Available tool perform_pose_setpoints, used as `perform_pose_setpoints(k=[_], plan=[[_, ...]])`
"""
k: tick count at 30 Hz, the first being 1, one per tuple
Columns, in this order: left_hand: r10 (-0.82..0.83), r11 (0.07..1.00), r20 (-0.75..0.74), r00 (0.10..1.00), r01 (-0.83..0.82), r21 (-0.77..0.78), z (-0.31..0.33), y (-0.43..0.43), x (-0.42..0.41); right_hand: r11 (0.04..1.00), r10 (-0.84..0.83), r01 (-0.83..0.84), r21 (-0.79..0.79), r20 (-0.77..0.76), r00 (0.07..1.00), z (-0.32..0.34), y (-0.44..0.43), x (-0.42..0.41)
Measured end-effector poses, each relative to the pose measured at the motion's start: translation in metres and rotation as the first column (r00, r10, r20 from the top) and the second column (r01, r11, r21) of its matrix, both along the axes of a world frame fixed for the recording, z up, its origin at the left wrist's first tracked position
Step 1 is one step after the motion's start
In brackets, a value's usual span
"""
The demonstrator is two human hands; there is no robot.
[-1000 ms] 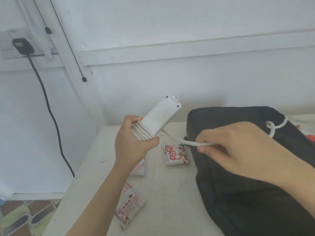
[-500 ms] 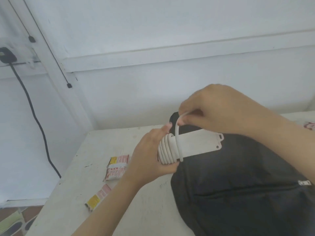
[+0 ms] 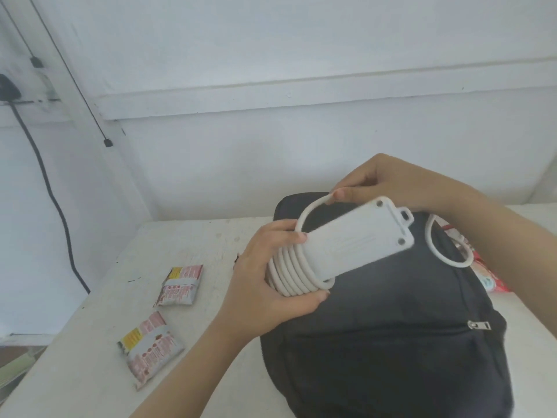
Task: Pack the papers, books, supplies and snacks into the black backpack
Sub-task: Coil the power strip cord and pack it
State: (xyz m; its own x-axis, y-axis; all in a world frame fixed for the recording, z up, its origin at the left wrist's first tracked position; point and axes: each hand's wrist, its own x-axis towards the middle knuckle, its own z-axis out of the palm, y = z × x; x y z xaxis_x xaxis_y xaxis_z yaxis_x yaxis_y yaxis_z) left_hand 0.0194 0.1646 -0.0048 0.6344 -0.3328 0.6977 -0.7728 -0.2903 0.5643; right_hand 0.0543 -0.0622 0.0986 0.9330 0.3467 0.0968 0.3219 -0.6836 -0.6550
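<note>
Wrapping the cord round the strip looked to be the step in hand. Directly under the grip lay the backpack, flat on the table; whether its main opening was unzipped could not be told. The left hand gripped the strip's wound end, fingers curled round coils that sat side by side, touching. Just beyond that grip the right hand pinched a fresh loop of cord over the strip's far edge.

Done well, this turn wanted laying snug beside the last coil, not across it, while the left hand pinned the earlier turns so they could not spring loose. Right of the grip the slack trailed in a loose ring on the backpack, near a red packet; it probably needed feeding through the right fingers without kinking. Left of the grip, two packets sat on the table, unpacked.
</note>
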Motion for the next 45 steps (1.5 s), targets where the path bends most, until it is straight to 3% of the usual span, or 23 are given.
perform_pose_setpoints(k=[5,11,15,19,21,27,34,37,45], plan=[[-0.027,0.955,-0.184,0.982,-0.029,-0.295,0.005,-0.016,-0.013,0.99,-0.019,0.021,0.141,-0.014,1.0,-0.018,-0.024,-0.015],[0.086,0.881,-0.255,0.963,-0.193,-0.431,0.011,-0.032,-0.016,0.989,-0.01,0.0,0.147,0.07,0.997,-0.04,-0.034,-0.038],[0.142,0.826,-0.303,0.942,-0.281,-0.489,0.012,-0.039,-0.015,0.997,0.032,-0.018,-0.074,0.191,0.981,-0.042,-0.035,-0.059],[0.173,0.769,-0.393,0.903,-0.373,-0.519,0.013,-0.052,-0.014,0.891,0.147,0.088,-0.445,0.467,0.872,-0.052,-0.032,-0.076],[0.172,0.749,-0.424,0.889,-0.398,-0.53,0.012,-0.058,-0.014,0.856,0.23,0.044,-0.515,0.455,0.86,-0.058,-0.027,-0.084],[0.225,0.794,-0.42,0.879,-0.415,-0.444,0.002,-0.079,-0.017,0.873,0.232,0.003,-0.488,0.42,0.877,-0.05,-0.032,-0.096],[0.343,0.823,-0.419,0.841,-0.484,-0.297,-0.007,-0.082,-0.011,0.938,0.263,-0.206,-0.279,0.184,0.947,-0.047,-0.05,-0.094],[0.388,0.845,-0.372,0.843,-0.487,-0.222,-0.009,-0.08,-0.009,0.963,0.234,-0.206,-0.175,0.154,0.96,-0.047,-0.058,-0.092],[0.468,0.883,-0.171,0.867,-0.462,0.076,-0.015,-0.083,-0.004,0.922,0.282,-0.273,-0.275,-0.008,0.959,-0.033,-0.064,-0.088]])
